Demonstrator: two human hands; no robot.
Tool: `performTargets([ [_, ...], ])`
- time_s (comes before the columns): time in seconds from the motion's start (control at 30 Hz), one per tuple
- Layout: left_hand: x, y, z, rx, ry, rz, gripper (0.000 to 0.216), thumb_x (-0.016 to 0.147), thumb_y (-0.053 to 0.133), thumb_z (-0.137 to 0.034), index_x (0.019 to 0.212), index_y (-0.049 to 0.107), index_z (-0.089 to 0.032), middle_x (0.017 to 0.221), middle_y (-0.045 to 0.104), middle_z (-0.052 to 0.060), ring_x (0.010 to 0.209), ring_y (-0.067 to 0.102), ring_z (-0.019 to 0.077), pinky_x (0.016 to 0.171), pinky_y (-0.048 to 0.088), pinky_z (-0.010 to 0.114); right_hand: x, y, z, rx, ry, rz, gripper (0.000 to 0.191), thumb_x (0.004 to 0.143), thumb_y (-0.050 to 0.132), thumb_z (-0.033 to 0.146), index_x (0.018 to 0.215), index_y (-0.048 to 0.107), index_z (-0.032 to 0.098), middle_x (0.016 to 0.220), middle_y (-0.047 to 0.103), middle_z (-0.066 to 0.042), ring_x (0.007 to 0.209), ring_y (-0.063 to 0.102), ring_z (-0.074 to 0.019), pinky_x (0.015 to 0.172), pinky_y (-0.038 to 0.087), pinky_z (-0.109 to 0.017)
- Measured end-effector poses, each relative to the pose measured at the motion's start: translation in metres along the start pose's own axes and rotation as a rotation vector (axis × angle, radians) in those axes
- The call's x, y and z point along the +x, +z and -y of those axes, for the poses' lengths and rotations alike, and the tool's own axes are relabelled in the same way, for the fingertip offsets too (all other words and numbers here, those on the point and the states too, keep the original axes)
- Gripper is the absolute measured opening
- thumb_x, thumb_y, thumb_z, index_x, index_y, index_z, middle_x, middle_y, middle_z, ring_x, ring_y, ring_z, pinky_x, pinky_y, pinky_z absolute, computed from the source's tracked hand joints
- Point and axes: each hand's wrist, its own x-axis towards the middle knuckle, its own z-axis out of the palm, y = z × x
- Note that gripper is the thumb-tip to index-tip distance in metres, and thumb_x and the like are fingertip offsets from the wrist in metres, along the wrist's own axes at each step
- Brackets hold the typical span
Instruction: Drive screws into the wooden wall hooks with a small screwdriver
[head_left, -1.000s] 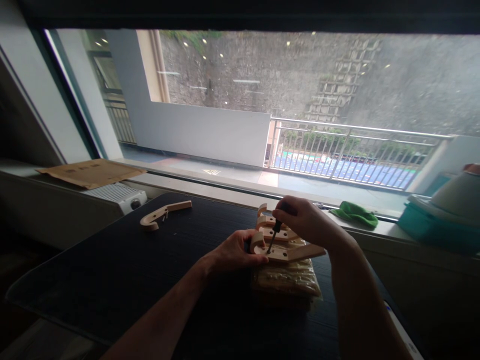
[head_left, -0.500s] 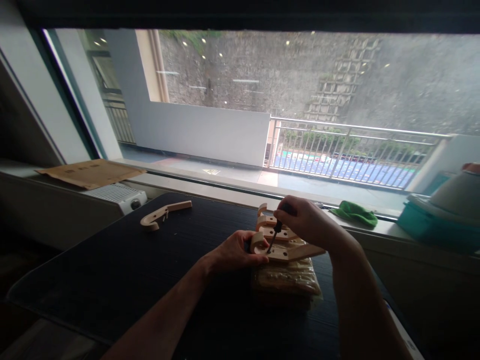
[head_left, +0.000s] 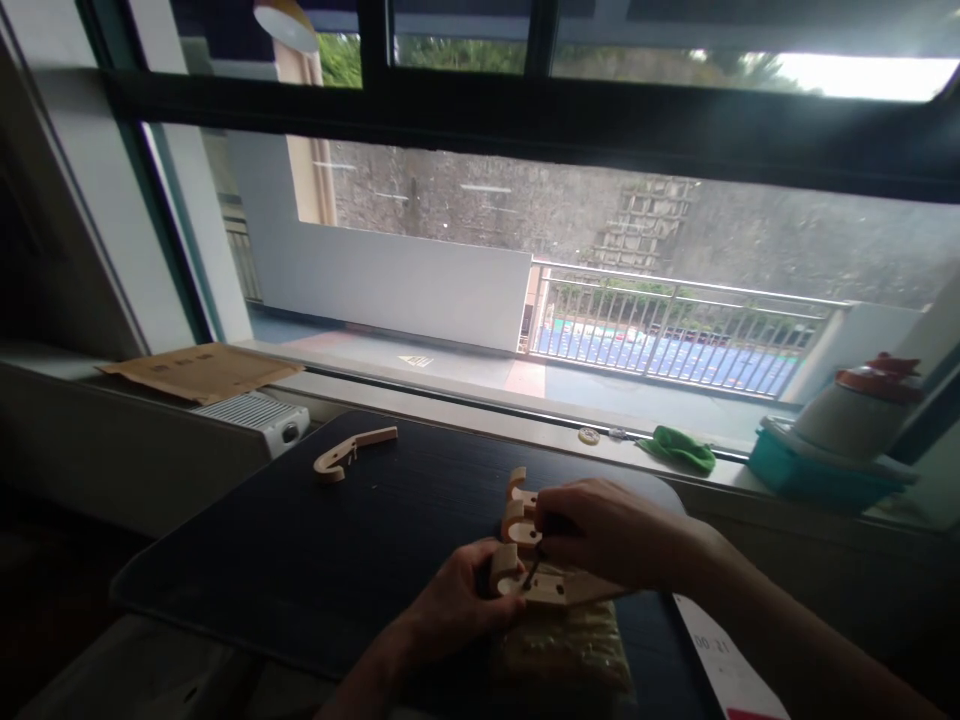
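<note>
My left hand (head_left: 471, 592) is closed around the curled end of a pale wooden hook (head_left: 549, 588). My right hand (head_left: 604, 528) grips a screwdriver (head_left: 533, 572); its handle is mostly hidden in the fingers, and its slanted shaft meets a hole near the hook's curl. This hook lies across a plastic-wrapped bundle (head_left: 562, 648). Just behind it, two more wooden hooks stand in a row, a middle hook (head_left: 517, 528) and a far hook (head_left: 516, 486), partly covered by my right hand. On the left of the black table (head_left: 262, 540) lies another wooden hook (head_left: 330, 463) with small screws beside it.
A window sill runs behind the table, bearing a brown envelope (head_left: 206, 370), a roll of tape (head_left: 589, 437), a green cloth (head_left: 679, 450) and a teal box (head_left: 817, 475). A white sheet or device with digits (head_left: 712, 645) shows at the right table edge.
The camera view has tilted up, so the scene sits lower. My right hand has turned and come lower over the screwdriver, hiding more of its handle. My left hand keeps its hold on the hook.
</note>
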Motion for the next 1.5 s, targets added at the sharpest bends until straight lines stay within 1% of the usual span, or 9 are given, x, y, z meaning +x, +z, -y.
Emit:
performTargets([
  [0.13, -0.015, 0.013, -0.001, 0.021, 0.042, -0.135, 0.021, 0.068, 0.064, -0.024, 0.087, 0.060, -0.015, 0.082, 0.059, 0.000, 0.078, 0.054, 0.0154, 0.070, 0.043, 0.023, -0.001, 0.001, 0.011, -0.093, 0.010, 0.035, 0.015, 0.084, 0.049, 0.033, 0.082, 0.058, 0.021, 0.071, 0.061, 0.000, 0.062, 0.052, -0.0122, 0.057, 0.029, -0.024],
  [0.33, -0.013, 0.010, -0.004, 0.120, 0.052, -0.112, 0.020, 0.069, 0.064, -0.024, 0.086, 0.058, -0.015, 0.081, 0.059, 0.000, 0.076, 0.054, 0.0153, 0.068, 0.043, 0.023, 0.002, 0.001, 0.018, -0.215, 0.073, 0.040, 0.025, 0.087, 0.043, 0.039, 0.086, 0.058, 0.019, 0.074, 0.064, -0.004, 0.066, 0.057, -0.0164, 0.057, 0.029, -0.026],
  [0.53, -0.016, 0.007, -0.010, 0.334, 0.167, -0.197, 0.027, 0.067, 0.065, -0.022, 0.093, 0.059, -0.019, 0.093, 0.059, 0.002, 0.089, 0.054, 0.0183, 0.081, 0.041, 0.025, 0.003, -0.003, 0.023, -0.205, -0.043, 0.074, 0.020, 0.088, 0.042, 0.030, 0.092, 0.060, 0.022, 0.079, 0.066, -0.002, 0.072, 0.060, -0.0167, 0.058, 0.030, -0.027],
  [0.63, -0.016, 0.008, -0.010, 0.334, 0.152, -0.184, 0.025, 0.069, 0.063, -0.022, 0.092, 0.058, -0.019, 0.091, 0.060, 0.002, 0.086, 0.055, 0.0180, 0.079, 0.042, 0.025, 0.004, 0.001, 0.021, -0.199, -0.059, 0.044, 0.022, 0.090, 0.040, 0.031, 0.090, 0.058, 0.019, 0.078, 0.065, -0.003, 0.071, 0.060, -0.0165, 0.058, 0.030, -0.027],
  [0.87, -0.013, 0.010, -0.013, 0.384, 0.109, -0.178, 0.019, 0.070, 0.061, -0.023, 0.087, 0.057, -0.019, 0.088, 0.060, 0.002, 0.084, 0.054, 0.0182, 0.076, 0.041, 0.025, 0.002, 0.000, 0.024, -0.251, 0.054, 0.047, 0.025, 0.089, 0.040, 0.035, 0.093, 0.058, 0.018, 0.076, 0.065, -0.004, 0.068, 0.061, -0.0176, 0.055, 0.028, -0.028],
  [1.1, -0.013, 0.011, -0.014, 0.427, 0.072, -0.196, 0.015, 0.069, 0.060, -0.023, 0.083, 0.057, -0.020, 0.082, 0.056, 0.001, 0.078, 0.053, 0.0171, 0.072, 0.040, 0.024, 0.002, -0.004, 0.019, -0.228, -0.042, 0.087, 0.020, 0.088, 0.043, 0.028, 0.085, 0.061, 0.020, 0.079, 0.066, -0.003, 0.070, 0.060, -0.0159, 0.057, 0.029, -0.027],
  [1.27, -0.013, 0.012, -0.013, 0.432, 0.054, -0.197, 0.015, 0.068, 0.060, -0.023, 0.083, 0.057, -0.019, 0.082, 0.055, 0.001, 0.078, 0.052, 0.0167, 0.071, 0.040, 0.024, 0.001, -0.001, 0.017, -0.249, 0.026, 0.075, 0.028, 0.090, 0.038, 0.034, 0.083, 0.061, 0.018, 0.072, 0.064, -0.004, 0.065, 0.059, -0.0162, 0.055, 0.028, -0.027],
  [1.43, -0.012, 0.011, -0.015, 0.420, 0.040, -0.194, 0.016, 0.068, 0.060, -0.024, 0.083, 0.057, -0.019, 0.081, 0.055, 0.000, 0.079, 0.052, 0.0169, 0.072, 0.041, 0.025, 0.000, -0.007, 0.020, -0.238, 0.023, 0.069, 0.026, 0.087, 0.045, 0.037, 0.101, 0.058, 0.021, 0.076, 0.066, -0.003, 0.068, 0.060, -0.0178, 0.055, 0.029, -0.027],
  [1.5, -0.012, 0.011, -0.014, 0.415, 0.051, -0.191, 0.016, 0.069, 0.060, -0.025, 0.084, 0.057, -0.020, 0.081, 0.055, 0.000, 0.079, 0.052, 0.0170, 0.072, 0.041, 0.025, 0.000, -0.009, 0.020, -0.230, 0.006, 0.077, 0.021, 0.087, 0.045, 0.033, 0.097, 0.058, 0.021, 0.076, 0.066, -0.003, 0.068, 0.060, -0.0169, 0.055, 0.029, -0.027],
])
